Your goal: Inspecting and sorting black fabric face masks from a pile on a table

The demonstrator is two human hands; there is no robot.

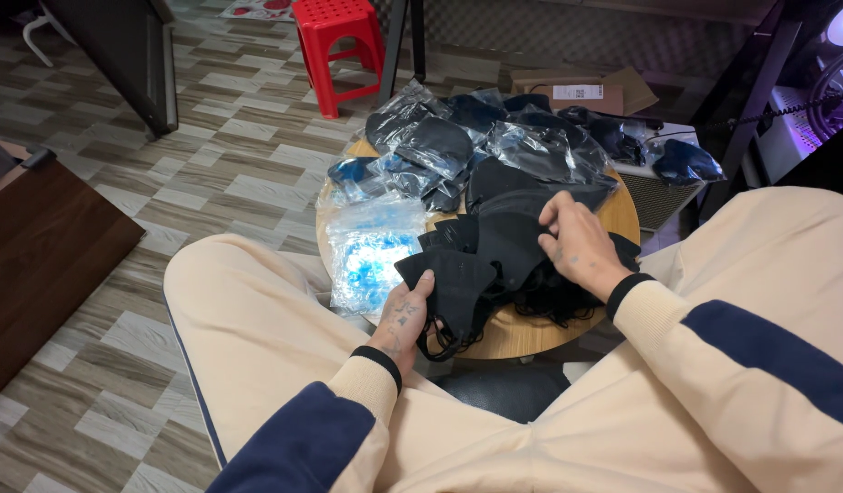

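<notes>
Your left hand (405, 319) pinches a loose black mask (444, 278), fingers clamped on its near edge; keep that grip at the edge so the ear loops hang free. Your right hand (575, 239) presses curled fingers onto the mask stack (513, 239). Beyond your fingertips, clear bags (531, 151) hold more black masks (sealed, it seems).

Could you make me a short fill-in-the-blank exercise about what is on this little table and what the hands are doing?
1. The left hand holds a ____ face mask.
2. The right hand rests on a pile of loose masks on a round ____ table.
3. Behind the table stands a plastic stool coloured ____.
4. Beside the left hand lies a stack of clear bags tinted ____.

Missing words: black; wooden; red; blue.
</notes>
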